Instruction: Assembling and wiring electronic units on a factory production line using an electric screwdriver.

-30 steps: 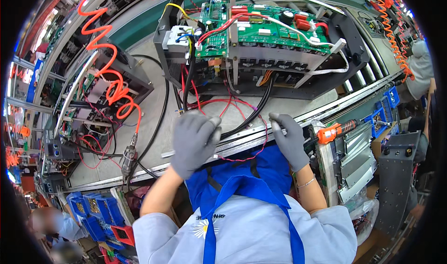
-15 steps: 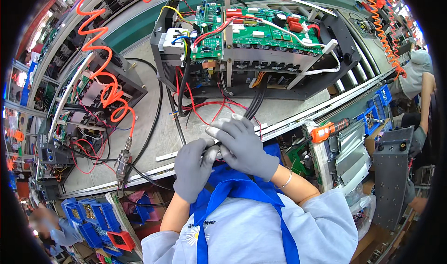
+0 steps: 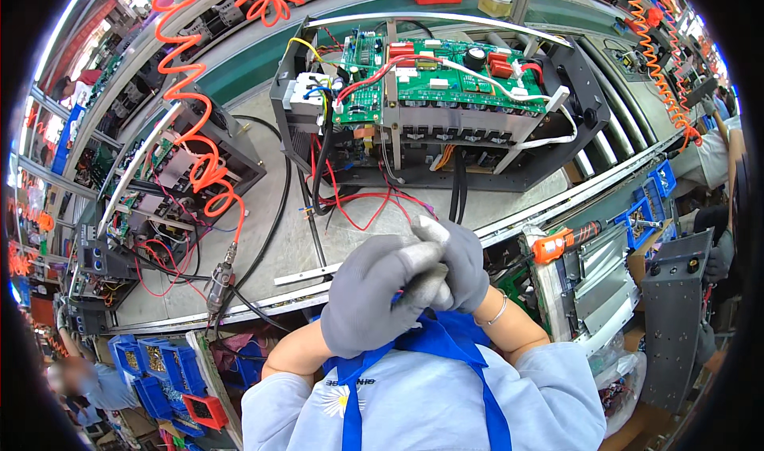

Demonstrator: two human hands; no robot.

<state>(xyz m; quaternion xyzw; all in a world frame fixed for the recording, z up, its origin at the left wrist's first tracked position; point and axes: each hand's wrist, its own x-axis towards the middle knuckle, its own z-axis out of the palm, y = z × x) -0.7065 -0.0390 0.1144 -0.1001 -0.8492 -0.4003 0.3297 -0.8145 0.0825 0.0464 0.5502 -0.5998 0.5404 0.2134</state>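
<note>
My left hand (image 3: 378, 296) and my right hand (image 3: 461, 264), both in grey gloves with pale fingertips, meet close in front of my body. The fingers of each are bent and pressed together, and the fingertips of the two hands touch. Whatever is between them, if anything, is hidden. Beyond the hands stands an open black metal chassis (image 3: 521, 169) with a green circuit board (image 3: 446, 81) on top. Loose red wires (image 3: 362, 212) and thick black cables (image 3: 459, 184) hang from its near side onto the grey worktop (image 3: 267, 248).
At the left stands a second open unit (image 3: 171, 176). An air screwdriver (image 3: 220, 284) hangs there from an orange coiled hose (image 3: 208, 109). Blue parts bins (image 3: 151, 371) are at lower left. An orange power tool (image 3: 553, 246) lies at right. A co-worker's gloved hand (image 3: 720, 256) holds a black panel (image 3: 672, 316).
My hands have come nearer my body and closed together. The left has turned over toward the right, and the right's fingers, spread before, are now bent. The view has shifted slightly.
</note>
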